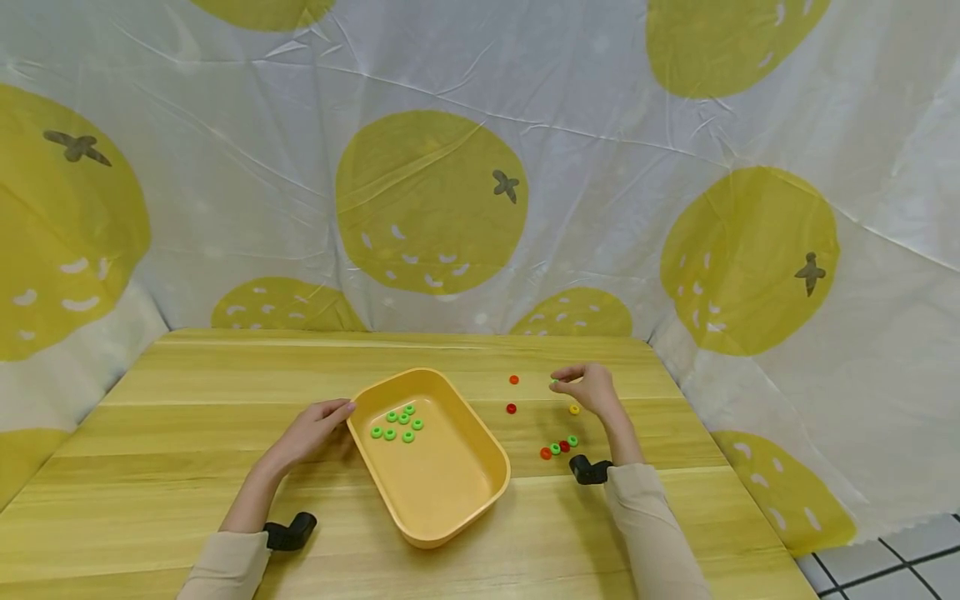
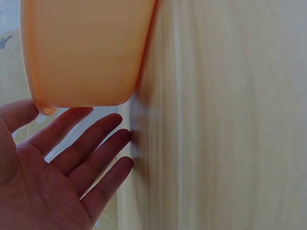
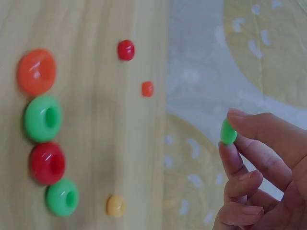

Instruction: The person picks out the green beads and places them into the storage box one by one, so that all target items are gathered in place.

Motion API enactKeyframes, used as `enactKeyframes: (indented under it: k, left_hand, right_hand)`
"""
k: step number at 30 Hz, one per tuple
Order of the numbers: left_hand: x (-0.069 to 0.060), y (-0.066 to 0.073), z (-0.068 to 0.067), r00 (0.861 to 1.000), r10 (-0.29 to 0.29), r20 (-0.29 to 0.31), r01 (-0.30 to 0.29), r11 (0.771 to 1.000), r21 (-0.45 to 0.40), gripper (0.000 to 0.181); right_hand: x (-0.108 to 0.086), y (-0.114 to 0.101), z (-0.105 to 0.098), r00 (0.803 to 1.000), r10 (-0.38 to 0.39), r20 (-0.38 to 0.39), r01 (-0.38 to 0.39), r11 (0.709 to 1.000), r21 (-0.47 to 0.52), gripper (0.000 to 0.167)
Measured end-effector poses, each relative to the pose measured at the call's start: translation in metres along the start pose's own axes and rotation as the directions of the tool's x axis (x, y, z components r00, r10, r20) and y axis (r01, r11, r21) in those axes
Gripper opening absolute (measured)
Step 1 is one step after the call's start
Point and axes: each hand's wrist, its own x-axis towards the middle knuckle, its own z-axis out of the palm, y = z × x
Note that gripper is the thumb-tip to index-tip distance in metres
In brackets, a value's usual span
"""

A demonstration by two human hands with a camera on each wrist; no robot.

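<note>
A light-orange plastic tray (image 1: 450,467) stands at an angle on the table, with several green ring-shaped beads (image 1: 403,418) on its floor. At its far left corner, my left hand (image 1: 315,429) holds the rim between thumb and index finger. The other fingers spread loosely beside the outer wall, as the left wrist view shows. To the tray's right, my right hand (image 1: 592,390) pinches one green bead (image 3: 229,132) between thumb and fingertip, above the table. Below that hand lie a yellow bead (image 1: 574,410) and a touching row of orange, green, red and green beads (image 3: 47,163).
A red bead (image 1: 512,408) and an orange bead (image 1: 513,379) lie apart between the tray and my right hand. Behind the wooden table (image 1: 225,367) hangs a pale curtain (image 1: 585,208) with yellow fruit prints. Black wrist mounts (image 1: 291,531) sit on both wrists.
</note>
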Motion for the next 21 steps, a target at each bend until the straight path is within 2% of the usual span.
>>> enactKeyframes:
  k: [9,21]
  left_hand:
    - [0.000,-0.001,0.000,1.000,-0.008,0.004,0.008,1.000,-0.006,0.057]
    - [-0.001,0.001,0.001,1.000,-0.005,-0.002,0.005,1.000,0.004,0.055]
  right_hand:
    - [0.011,-0.040,0.015,0.998,-0.063,0.024,0.061,0.996,0.058,0.020]
    - [0.022,-0.091,0.043,0.982,-0.167,0.083,0.162,0.985,0.064,0.016]
